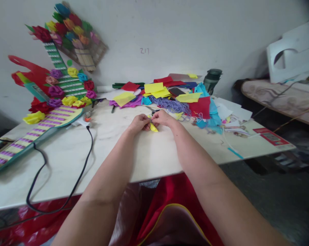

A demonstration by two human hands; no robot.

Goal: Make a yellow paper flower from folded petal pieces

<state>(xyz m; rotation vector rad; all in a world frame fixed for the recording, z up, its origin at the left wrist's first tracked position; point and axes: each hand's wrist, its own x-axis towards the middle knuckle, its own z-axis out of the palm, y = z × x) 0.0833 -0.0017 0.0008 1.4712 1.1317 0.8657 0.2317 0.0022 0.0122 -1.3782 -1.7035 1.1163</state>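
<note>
While the purple-striped board (39, 130) leans out at my far left, with a yellow flower (34, 117) and other coloured blooms by its upper end, a black cord (92, 141) loops across the table (110, 153) and hangs over its front edge. If my left forearm swung wide and caught that loop, I think it could drag the white connector (80, 122) with it and jostle the board.

Next comes my left hand (141, 123), its fingertips pinching the yellow piece (153, 127), which looks like thin paper. The piece sits low between my two hands, just above or on the tabletop; I can't tell which, and its narrow end points toward me. Too hard a pull from either side could tear or crease it, and a slack pinch might let the folds spring apart.

My right hand (162, 118) meets it from the other side, thumb and finger closed on its upper part. Just behind my fingers lies a dark tool, perhaps scissors (154, 111); reaching forward carelessly, I could knock it. Farther right, the tangled purple yarn (173, 105) might snag a fingertip, and the dark bottle (212, 82) could tip if bumped.
</note>
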